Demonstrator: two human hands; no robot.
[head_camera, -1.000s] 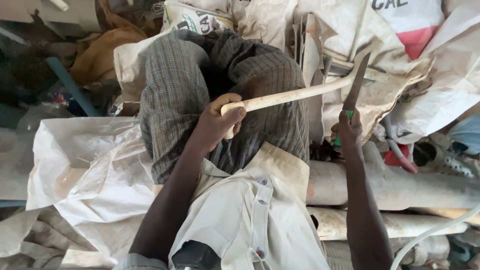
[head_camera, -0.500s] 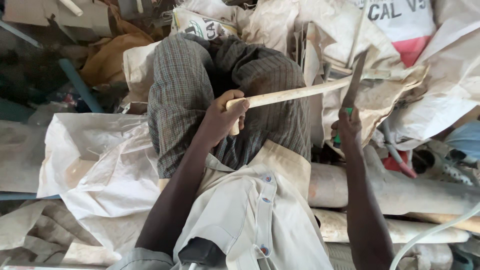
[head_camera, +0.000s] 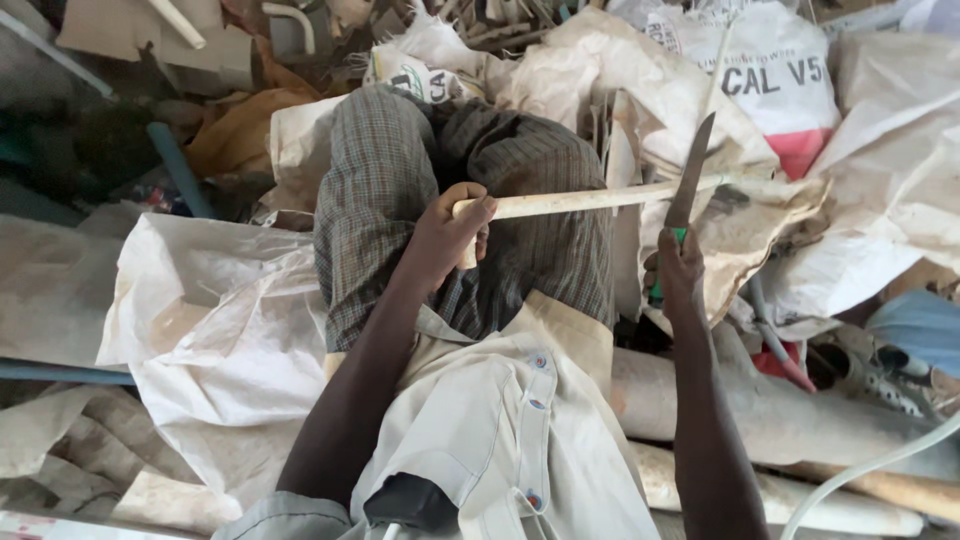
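Here, stick (head_camera: 600, 200) in left hand (head_camera: 445, 235), knife (head_camera: 688, 190) in right hand (head_camera: 678, 275)

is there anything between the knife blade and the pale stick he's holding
Nothing visible. The right hand holds the knife upright with its blade right against the pale stick, which the left hand grips over the checked-cloth knees.

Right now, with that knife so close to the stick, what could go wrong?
The long metal knife with the green handle in the right hand meets the pale wooden stick above the checked-cloth lap; a slip might cut the leg. The left hand grips the stick's near end, so a sliding blade could reach those fingers.
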